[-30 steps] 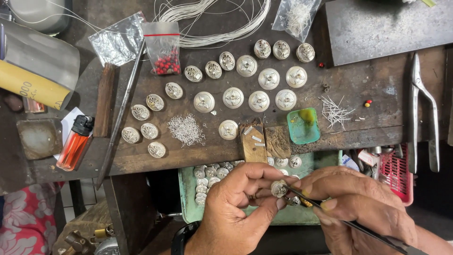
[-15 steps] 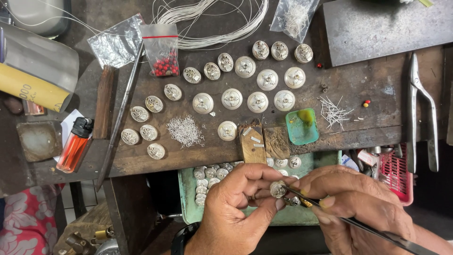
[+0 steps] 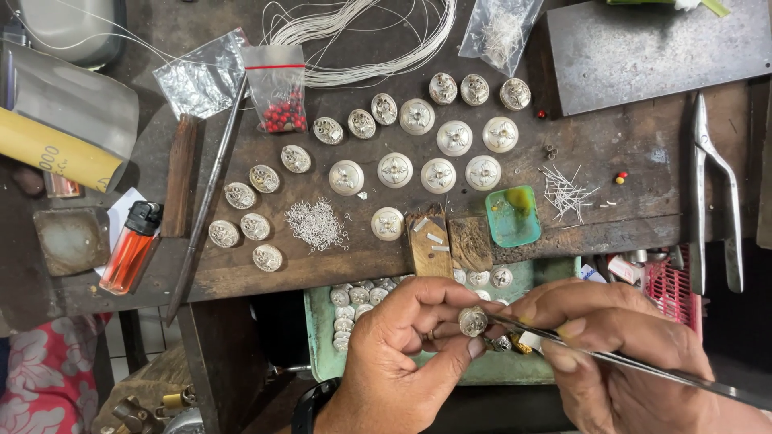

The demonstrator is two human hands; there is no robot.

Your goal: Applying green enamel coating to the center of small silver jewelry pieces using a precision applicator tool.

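Note:
My left hand (image 3: pixel 402 354) pinches a small round silver ornament (image 3: pixel 473 321) between thumb and fingers, above a green tray (image 3: pixel 318 345) holding several similar pieces. My right hand (image 3: pixel 619 354) grips long metal tweezers (image 3: pixel 643 366), whose tip touches the held ornament. Both hands sit below the front edge of the wooden workbench (image 3: pixel 611 145). Several round silver ornaments (image 3: pixel 438 174) lie in rows on the bench top.
On the bench lie a pile of tiny silver rings (image 3: pixel 315 223), short wire pins (image 3: pixel 565 191), a small green dish (image 3: pixel 512 215), a bag of red beads (image 3: pixel 278 90), coiled white wire (image 3: pixel 378 32), an orange lighter (image 3: pixel 130 247), metal shears (image 3: pixel 712 197), a steel plate (image 3: pixel 659 48) and a wooden bench pin (image 3: pixel 428 245).

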